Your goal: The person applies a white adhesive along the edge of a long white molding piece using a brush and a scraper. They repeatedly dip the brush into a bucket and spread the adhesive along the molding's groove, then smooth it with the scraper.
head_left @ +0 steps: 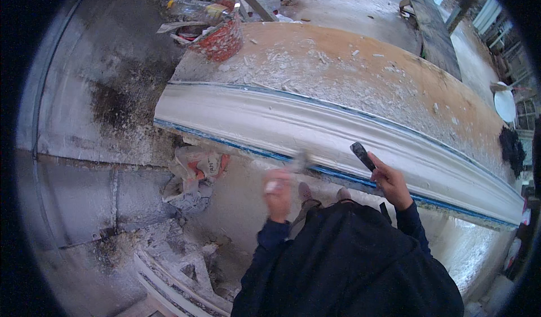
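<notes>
A long white plaster moulding [270, 111] with ridges along its length and blue edges lies across the bench in front of me. My left hand [277, 192] is at its near edge, smeared by motion, with fingers closed around a small tool. That tool's greyish end [301, 162] reaches the blue edge, too blurred to name more exactly. Over the moulding's near side, my right hand [390, 183] grips a short, flat black tool [362, 155], its blunt end pointing up and away. The part inside my right fingers is hidden.
White scraps cover the wooden board [332, 40] behind the moulding. A red, plaster-crusted bucket [222, 40] with tools stands at the far left. Below the left end lies a crumpled bag [197, 164]. Moulding strips [169, 286] lie at lower left; a dark clump [511, 150] sits at right.
</notes>
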`<state>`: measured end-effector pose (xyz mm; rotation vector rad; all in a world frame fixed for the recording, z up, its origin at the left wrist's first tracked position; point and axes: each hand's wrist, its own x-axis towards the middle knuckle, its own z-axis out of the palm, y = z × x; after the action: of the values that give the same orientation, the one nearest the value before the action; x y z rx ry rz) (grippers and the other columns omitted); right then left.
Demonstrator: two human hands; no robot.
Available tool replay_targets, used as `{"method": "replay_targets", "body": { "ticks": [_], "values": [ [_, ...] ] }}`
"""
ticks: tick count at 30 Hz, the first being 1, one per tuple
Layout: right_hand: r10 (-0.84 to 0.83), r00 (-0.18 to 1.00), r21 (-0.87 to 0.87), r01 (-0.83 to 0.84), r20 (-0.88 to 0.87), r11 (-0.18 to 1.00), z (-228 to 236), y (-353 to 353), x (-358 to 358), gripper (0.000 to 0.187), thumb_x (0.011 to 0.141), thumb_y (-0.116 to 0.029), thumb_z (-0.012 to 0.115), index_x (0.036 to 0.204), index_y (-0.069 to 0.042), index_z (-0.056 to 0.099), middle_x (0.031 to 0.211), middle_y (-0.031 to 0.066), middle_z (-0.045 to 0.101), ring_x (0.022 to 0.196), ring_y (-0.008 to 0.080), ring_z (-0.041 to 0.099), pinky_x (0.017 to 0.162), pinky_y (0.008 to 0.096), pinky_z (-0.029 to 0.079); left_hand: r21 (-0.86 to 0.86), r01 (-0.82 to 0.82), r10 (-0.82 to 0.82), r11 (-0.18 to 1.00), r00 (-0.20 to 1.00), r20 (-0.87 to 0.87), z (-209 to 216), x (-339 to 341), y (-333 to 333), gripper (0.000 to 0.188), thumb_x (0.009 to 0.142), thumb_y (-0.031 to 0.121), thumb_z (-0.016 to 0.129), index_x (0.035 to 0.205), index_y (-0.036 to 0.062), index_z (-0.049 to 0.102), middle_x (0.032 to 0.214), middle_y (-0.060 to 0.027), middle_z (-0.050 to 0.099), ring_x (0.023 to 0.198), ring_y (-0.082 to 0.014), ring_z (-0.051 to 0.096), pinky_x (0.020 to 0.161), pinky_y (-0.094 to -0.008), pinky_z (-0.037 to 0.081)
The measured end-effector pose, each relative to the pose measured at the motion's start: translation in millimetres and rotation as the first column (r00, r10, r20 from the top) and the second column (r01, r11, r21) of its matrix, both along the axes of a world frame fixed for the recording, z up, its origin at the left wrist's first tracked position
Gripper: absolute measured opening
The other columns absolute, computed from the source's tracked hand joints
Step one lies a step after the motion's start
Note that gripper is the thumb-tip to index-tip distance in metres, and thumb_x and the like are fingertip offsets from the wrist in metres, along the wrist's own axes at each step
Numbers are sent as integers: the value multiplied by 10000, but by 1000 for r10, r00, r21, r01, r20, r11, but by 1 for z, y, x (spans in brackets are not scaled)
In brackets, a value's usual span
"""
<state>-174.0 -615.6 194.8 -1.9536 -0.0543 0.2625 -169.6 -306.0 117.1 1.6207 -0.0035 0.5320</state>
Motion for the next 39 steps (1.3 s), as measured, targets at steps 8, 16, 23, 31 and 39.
{"method": "replay_targets", "body": {
  "ticks": [8, 16, 23, 31, 39],
  "values": [
    [323, 945, -368, -318, -49, 874, 0, 12, 0, 508, 855, -102, 526, 1329, -268, 455, 924, 162, 634, 816, 353, 608, 727, 384, 475, 292, -634, 569, 716, 773, 282, 56, 4, 136, 27, 862, 40, 570, 862, 32, 544, 891, -77, 564, 889, -210, 544, 835, -354, 466],
    [463, 884, -546, -419, -64, 725, -5, 35, 23, 564, 843, -134, 497, 1357, -339, 386, 769, 172, 611, 709, 356, 606, 619, 456, 468, 130, -524, 537, 842, 838, -101, 42, -37, 104, 123, 857, 103, 618, 893, 27, 527, 954, -79, 535, 864, -184, 559, 696, -306, 520],
    [514, 853, -614, -450, -83, 648, 3, 119, 68, 528, 872, -145, 482, 1355, -337, 393, 745, 190, 596, 664, 367, 586, 627, 436, 460, 210, -275, 336, 938, 866, -370, 19, -63, 80, 216, 844, 207, 657, 902, 29, 550, 954, -99, 548, 880, -240, 562, 808, -328, 446],
    [497, 833, -295, -424, 244, 856, -5, 117, 79, 525, 868, -114, 481, 1358, -287, 405, 819, 177, 618, 709, 327, 606, 635, 385, 474, 257, -155, 245, 954, 896, -370, 55, -56, 52, 218, 859, 230, 637, 909, 31, 562, 906, -90, 562, 877, -220, 565, 793, -311, 445],
    [75, 985, -42, -82, -154, 996, 20, 6, 21, 520, 888, -11, 470, 1365, -214, 434, 769, -4, 555, 678, 59, 489, 565, 221, 447, -312, 166, -242, 935, 945, -221, 82, -34, -1, 164, 856, 147, 641, 949, 55, 543, 946, -71, 575, 904, -184, 587, 767, -273, 482]
  ]
}}
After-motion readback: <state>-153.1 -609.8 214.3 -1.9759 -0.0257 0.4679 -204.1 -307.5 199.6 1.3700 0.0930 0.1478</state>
